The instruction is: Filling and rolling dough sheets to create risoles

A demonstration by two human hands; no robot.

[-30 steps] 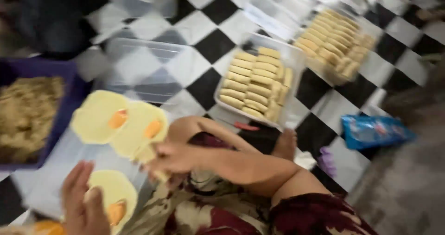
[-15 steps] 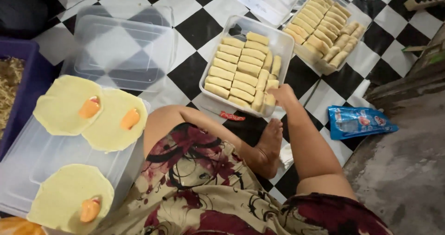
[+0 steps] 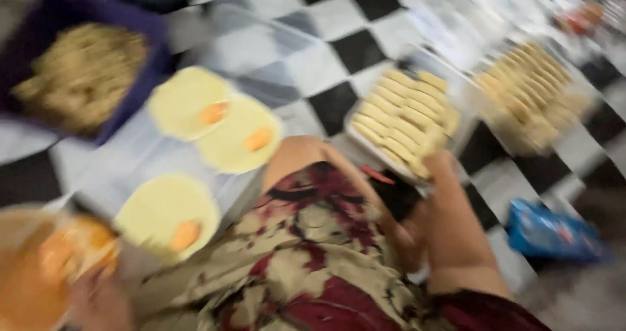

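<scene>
The picture was blurry, so some things were hard to see.

My right hand (image 3: 438, 165) reached out to the near corner of the clear tray (image 3: 365, 138) full of yellow rolls (image 3: 401, 112). The rolls lay side by side in neat rows. My fingers seemed to be pinching one roll at the edge of the tray, but the blur was too strong, so I could not tell for sure if they were pressed together on it. The tray sat on the black and white checkered floor (image 3: 352, 50).

My left hand (image 3: 98, 301) was down in the bottom corner, close to an orange bowl (image 3: 39, 272) with orange bits in it. I could not tell if that hand was spread or closed.

Between my hands was my knee in a flowery red and cream cloth (image 3: 313, 253). Just beside it lay three round yellow wrappers (image 3: 166, 210) on a clear lid (image 3: 124, 158). Each one had a small orange piece on it.

Behind the wrappers stood a purple tub (image 3: 156, 50) with brown crumbly filling (image 3: 81, 76). Farther off to the right sat a second tray of rolls (image 3: 531, 93). A blue packet (image 3: 551, 233) lay on the floor near my right arm.
</scene>
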